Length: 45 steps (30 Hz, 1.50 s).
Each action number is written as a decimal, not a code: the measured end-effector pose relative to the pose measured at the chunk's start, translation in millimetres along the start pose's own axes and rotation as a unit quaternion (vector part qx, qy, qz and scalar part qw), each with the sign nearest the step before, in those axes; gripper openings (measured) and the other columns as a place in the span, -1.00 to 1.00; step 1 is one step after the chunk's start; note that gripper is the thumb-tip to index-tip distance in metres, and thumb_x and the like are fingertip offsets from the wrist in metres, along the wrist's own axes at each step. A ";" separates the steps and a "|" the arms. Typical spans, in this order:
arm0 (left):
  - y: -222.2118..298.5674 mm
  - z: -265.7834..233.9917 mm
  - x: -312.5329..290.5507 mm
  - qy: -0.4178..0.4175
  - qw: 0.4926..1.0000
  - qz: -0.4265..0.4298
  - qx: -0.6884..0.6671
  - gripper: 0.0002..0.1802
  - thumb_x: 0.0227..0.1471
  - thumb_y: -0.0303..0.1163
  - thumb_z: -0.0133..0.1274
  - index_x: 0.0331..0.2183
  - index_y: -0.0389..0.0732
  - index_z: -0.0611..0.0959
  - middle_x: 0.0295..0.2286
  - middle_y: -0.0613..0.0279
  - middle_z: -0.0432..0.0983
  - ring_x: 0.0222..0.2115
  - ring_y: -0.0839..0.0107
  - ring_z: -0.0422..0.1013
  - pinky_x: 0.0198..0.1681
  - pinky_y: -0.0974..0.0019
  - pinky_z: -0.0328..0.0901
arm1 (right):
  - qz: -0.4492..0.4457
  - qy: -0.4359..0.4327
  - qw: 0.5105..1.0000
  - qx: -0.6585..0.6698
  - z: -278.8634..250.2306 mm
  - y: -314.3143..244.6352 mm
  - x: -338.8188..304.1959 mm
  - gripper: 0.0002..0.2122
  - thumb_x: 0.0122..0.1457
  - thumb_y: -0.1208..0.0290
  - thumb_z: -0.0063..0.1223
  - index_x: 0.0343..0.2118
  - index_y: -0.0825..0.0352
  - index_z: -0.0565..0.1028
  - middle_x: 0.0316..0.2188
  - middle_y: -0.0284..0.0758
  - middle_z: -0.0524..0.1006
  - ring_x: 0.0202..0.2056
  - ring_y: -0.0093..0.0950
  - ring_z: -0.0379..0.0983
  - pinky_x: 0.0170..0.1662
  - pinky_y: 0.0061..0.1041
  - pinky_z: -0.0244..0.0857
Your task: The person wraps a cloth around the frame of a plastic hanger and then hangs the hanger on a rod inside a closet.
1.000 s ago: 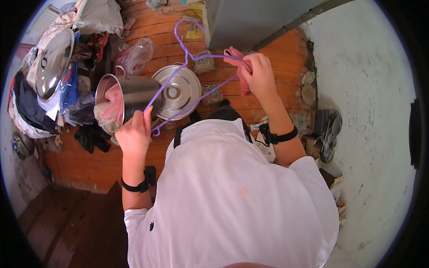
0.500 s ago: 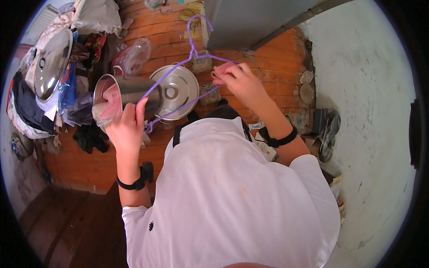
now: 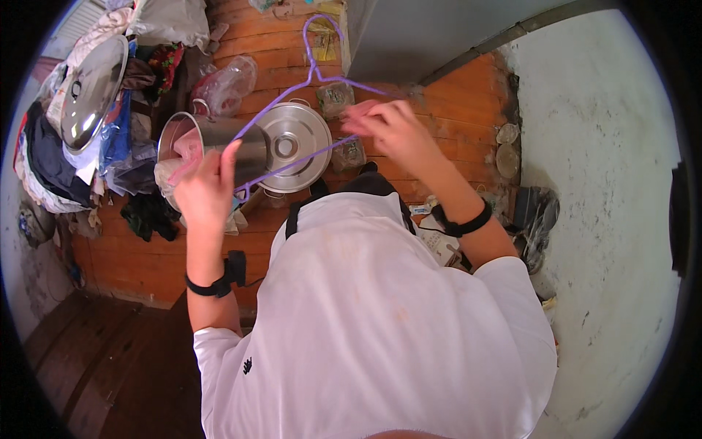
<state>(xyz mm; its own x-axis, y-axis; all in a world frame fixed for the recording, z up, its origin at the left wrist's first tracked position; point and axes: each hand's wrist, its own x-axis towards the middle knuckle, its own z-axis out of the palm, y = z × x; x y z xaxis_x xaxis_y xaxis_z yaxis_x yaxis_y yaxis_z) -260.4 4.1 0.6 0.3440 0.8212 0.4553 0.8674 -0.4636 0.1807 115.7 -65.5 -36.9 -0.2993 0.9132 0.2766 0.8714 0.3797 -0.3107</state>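
item, one purple hanger [image 3: 314, 73]: held up in front of the person, hook pointing far, lower bar slanting down to the left. item, one left hand [image 3: 207, 186]: closed around the hanger's left corner, thumb raised along it; it sits a little further left than a second ago. item, one pink cloth [image 3: 358, 117]: small, bunched, at the hanger's right side between upper arm and lower bar; earlier it hung longer, out at the right end. item, one right hand [image 3: 398, 132]: blurred, fingers pinched on the cloth, shifted inward from that end; whether it also grips the hanger, i cannot tell. meaning, as i judge it: the cloth is being worked along the hanger and is not yet settled, with the left hand as anchor. surroundings: metal pot [image 3: 234, 143] to the left, pale pink fabric [image 3: 189, 146] in its mouth; round metal lid [image 3: 307, 135] just right of it; heap of clothes [image 3: 47, 161] far left.
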 end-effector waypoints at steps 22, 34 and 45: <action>-0.5 -12.0 26.4 0.050 0.999 0.006 -0.001 -0.46 0.29 0.01 0.29 -0.62 -0.07 0.57 -0.76 0.17 0.41 -0.77 0.07 0.40 -0.70 0.10 0.23 | -0.073 -0.019 0.997 0.013 -1.9 -4.2 26.6 -0.54 0.11 0.54 0.31 0.13 0.18 0.62 -0.01 -0.35 0.54 0.05 -0.22 0.45 0.12 -0.25 0.50; 41.2 -12.9 25.7 0.035 0.999 0.029 -0.017 -0.46 0.25 -0.07 0.35 -0.63 -0.14 0.55 -0.76 0.13 0.38 -0.77 0.12 0.37 -0.68 0.14 0.20 | -0.032 0.003 0.997 0.070 11.6 -13.8 13.0 -0.65 0.08 0.53 0.33 -0.02 0.22 0.70 0.01 -0.30 0.53 0.05 -0.15 0.42 0.17 -0.17 0.43; 100.4 26.8 61.7 0.006 0.996 0.017 -0.087 -0.39 0.30 0.07 0.24 -0.65 -0.14 0.62 -0.76 0.05 0.48 -0.71 -0.03 0.48 -0.68 0.05 0.30 | -0.054 0.053 0.995 0.068 0.5 -54.2 48.7 -0.69 0.09 0.32 0.44 -0.11 0.18 0.61 -0.14 -0.38 0.59 -0.06 -0.21 0.47 0.04 -0.24 0.49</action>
<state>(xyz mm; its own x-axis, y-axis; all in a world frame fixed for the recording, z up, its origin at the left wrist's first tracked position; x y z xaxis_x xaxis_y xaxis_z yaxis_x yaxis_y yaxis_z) -142.5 17.1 23.5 0.3665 0.8011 0.4733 0.7797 -0.5420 0.3136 53.7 -41.5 -7.0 -0.3381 0.8483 0.4075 0.7734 0.4972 -0.3932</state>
